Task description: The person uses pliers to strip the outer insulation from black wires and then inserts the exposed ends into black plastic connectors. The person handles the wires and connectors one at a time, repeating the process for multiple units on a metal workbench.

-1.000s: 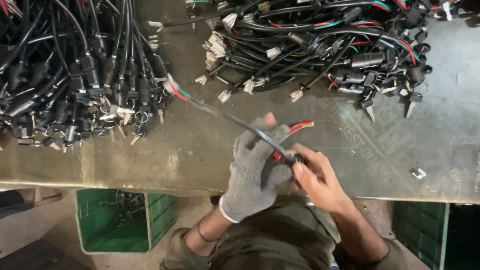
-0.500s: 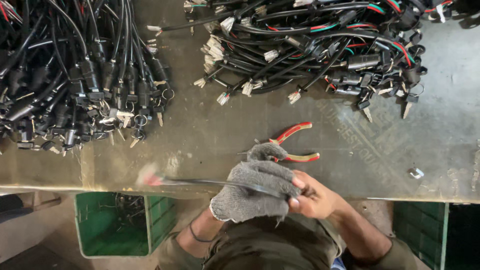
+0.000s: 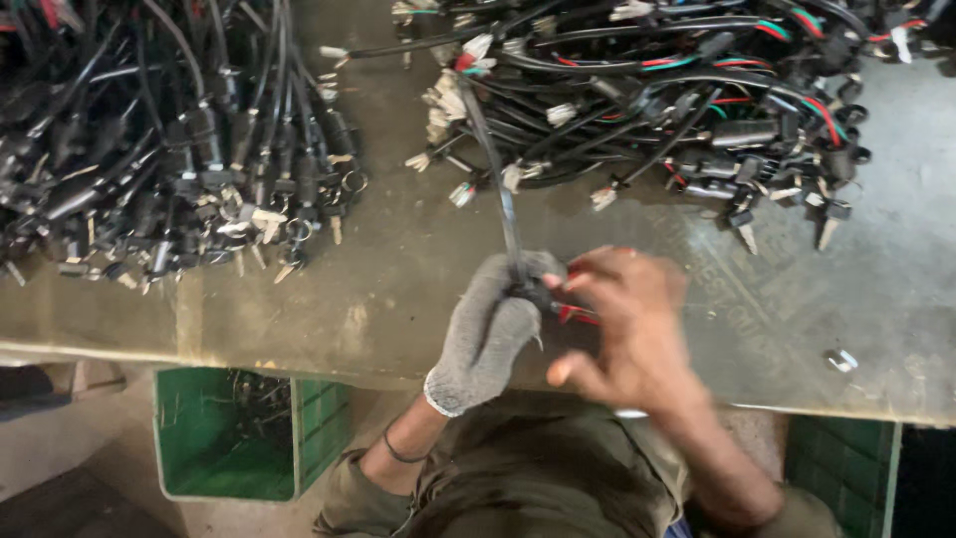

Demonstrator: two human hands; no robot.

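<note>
Left hand (image 3: 490, 334): wears a grey knit glove; fingers curled tight round the lower end of a black cable harness (image 3: 498, 189), near the middle of the workbench's front edge. The closed fist fixes the end so the bare hand can work on it.

Right hand (image 3: 622, 319): bare and motion-blurred; it meets the gloved fist at the cable's end, fingers bent inward. Whether they pinch the cable or the red-handled tool cannot be told from the blur.

Cable harness: runs from the fist upward toward the back of the workbench (image 3: 398, 269), its white connector end (image 3: 476, 55) lying against the right-hand pile. Held stretched along its length (this keeps it clear of the loose stock).

Red-handled pliers (image 3: 576, 311): only a sliver of red shows between the two hands, on the bench by the front edge, within immediate reach.

Left pile (image 3: 159, 149): black cables with metal key-like ends, massed at the back left corner.

Right pile (image 3: 677, 100): black harnesses with red and green wires and white connectors, along the back right.

Green crate (image 3: 199, 448): on the floor under the front edge, left of the person; a few dark parts lie inside.

Small metal clip (image 3: 841, 361): lies alone near the front right corner.
</note>
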